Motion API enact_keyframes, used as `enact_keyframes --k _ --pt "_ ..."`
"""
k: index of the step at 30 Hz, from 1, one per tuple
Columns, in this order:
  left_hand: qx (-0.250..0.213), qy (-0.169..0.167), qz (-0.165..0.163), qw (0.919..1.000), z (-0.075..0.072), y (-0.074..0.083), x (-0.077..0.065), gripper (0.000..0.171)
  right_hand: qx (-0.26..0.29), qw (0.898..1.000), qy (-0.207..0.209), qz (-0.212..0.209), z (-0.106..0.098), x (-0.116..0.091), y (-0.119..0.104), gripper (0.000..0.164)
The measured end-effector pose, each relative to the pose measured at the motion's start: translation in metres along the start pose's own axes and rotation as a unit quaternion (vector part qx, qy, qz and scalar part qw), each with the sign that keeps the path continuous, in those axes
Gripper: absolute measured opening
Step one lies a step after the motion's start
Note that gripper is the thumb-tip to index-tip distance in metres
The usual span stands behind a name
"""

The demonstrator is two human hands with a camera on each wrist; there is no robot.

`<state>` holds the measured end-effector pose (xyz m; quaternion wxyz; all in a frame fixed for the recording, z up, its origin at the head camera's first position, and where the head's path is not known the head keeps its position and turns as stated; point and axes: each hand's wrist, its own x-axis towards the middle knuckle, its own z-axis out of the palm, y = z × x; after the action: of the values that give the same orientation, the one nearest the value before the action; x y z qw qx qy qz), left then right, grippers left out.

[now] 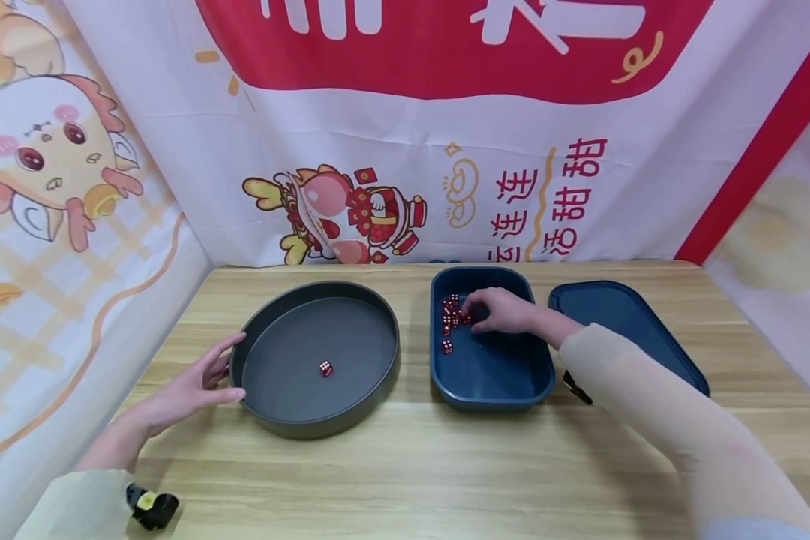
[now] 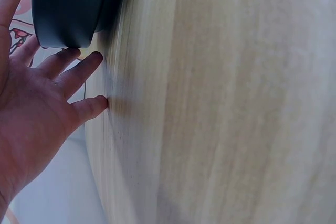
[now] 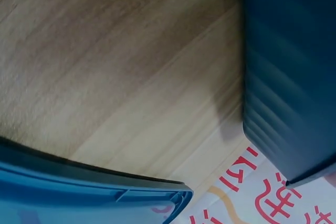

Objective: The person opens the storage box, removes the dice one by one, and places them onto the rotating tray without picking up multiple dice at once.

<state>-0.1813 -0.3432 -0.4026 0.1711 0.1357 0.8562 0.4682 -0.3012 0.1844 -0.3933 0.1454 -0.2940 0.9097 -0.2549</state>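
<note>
A round dark grey pan (image 1: 270, 352) stands at the left with one red die (image 1: 326, 368) on its floor. My left hand (image 1: 192, 386) is at the pan's left side, fingers spread and fairly straight, touching its wall; the left wrist view shows the fingers (image 2: 79, 74) by the pan's lower wall (image 2: 71, 9). To the right is a blue rectangular box (image 1: 493, 375) with several red dice (image 1: 449, 311) heaped along its left side. My right hand (image 1: 502, 311) reaches into the box, thumb and fingertips curled together at a red die beside the heap.
A blue lid (image 1: 621, 322) lies on the wooden table (image 1: 405, 480) right of the box, under the right forearm's far side. A printed cloth (image 1: 405, 150) hangs behind the table, with another at the left. Each wrist wears a small black camera.
</note>
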Motion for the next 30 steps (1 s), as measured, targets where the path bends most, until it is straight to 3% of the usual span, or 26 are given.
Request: enact_keyframes --k 12,19,30 --pt "0.004 0.001 0.001 1.0000 0.000 -0.002 0.001 0.091 0.001 0.999 -0.030 0.026 0.003 0.003 -0.004 0.018" --pt "-0.003 0.001 0.003 1.0000 0.000 -0.001 -0.001 0.091 0.004 1.000 -0.016 0.020 -0.006 0.000 -0.011 0.019" --pt "-0.006 0.001 0.003 1.0000 0.000 -0.002 0.000 0.090 -0.006 0.999 0.008 -0.049 -0.031 0.001 -0.050 0.019"
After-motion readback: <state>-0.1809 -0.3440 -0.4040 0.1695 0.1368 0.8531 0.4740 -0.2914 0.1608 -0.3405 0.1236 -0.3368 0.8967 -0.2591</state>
